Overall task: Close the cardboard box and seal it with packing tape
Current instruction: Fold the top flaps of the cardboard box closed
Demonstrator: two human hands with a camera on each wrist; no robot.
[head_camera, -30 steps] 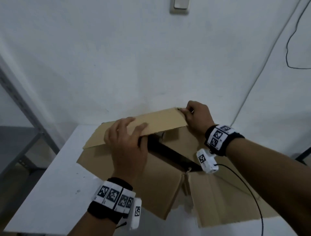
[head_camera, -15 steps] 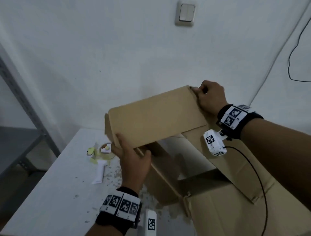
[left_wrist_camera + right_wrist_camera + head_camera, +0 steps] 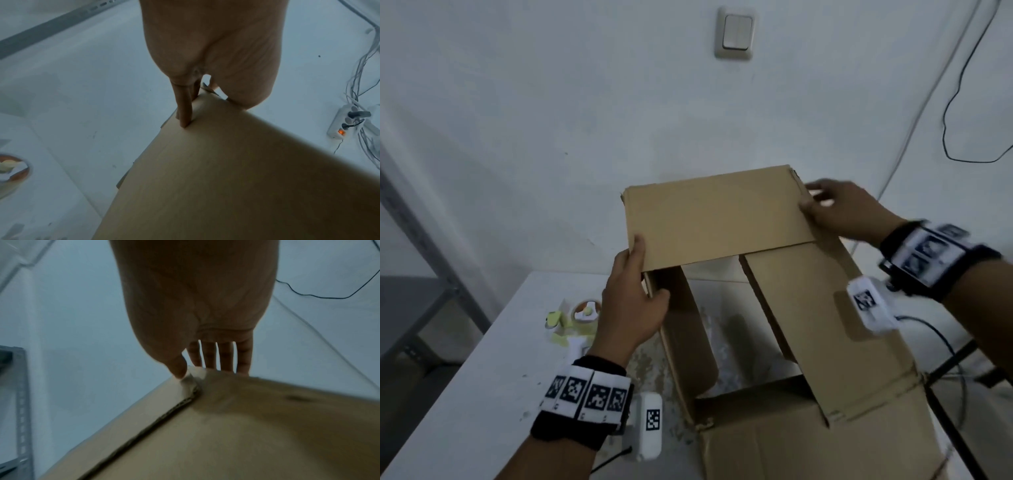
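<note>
A brown cardboard box [image 3: 808, 445] stands open on the white table [image 3: 465, 394]. Its far flap [image 3: 715, 219] is folded toward me over the opening. The two side flaps [image 3: 808, 325] hang inward and the near flap lies outward. My left hand [image 3: 633, 301] grips the far flap's left corner, thumb on top and fingers [image 3: 184, 110] against the cardboard. At the flap's right corner, my right hand [image 3: 839, 212] holds the cardboard with the thumb [image 3: 179, 369] in front and the fingers behind. A tape roll [image 3: 585, 310] lies on the table left of the box.
Yellow scraps [image 3: 556, 320] and paper crumbs lie around the tape roll. A grey metal shelf frame [image 3: 414, 240] stands at the left. The wall with a light switch [image 3: 736, 32] is close behind the box. A power strip [image 3: 345, 123] and cables lie on the floor.
The box went from lying flattened on the table to standing opened up. The far flap has swung down toward me, both hands moving with it. The tape roll came into sight.
</note>
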